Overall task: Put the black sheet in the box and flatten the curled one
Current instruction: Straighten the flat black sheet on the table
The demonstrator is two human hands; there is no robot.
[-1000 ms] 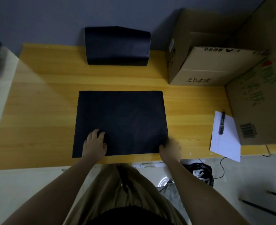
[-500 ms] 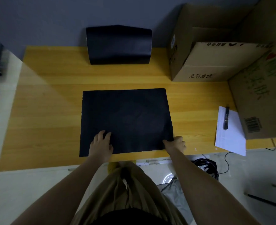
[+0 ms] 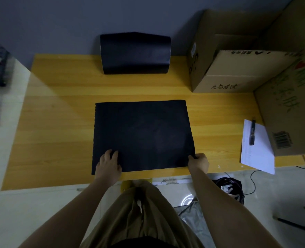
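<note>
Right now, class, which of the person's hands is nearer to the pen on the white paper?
Right. The right hand grips the black sheet's near right corner, closer to the pen; the left hand presses the sheet farther left.

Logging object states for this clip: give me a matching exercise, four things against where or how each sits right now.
Things:
1. flat black sheet
2. curled black sheet
3. pen
4. open cardboard box

States:
A. lying on the white paper
B. at the table's far right corner
C. far edge of the table, against the wall
D. under the left hand, near right corner pinched by the right hand

Pairs: 1-D, 2-C, 3-A, 4-B
</note>
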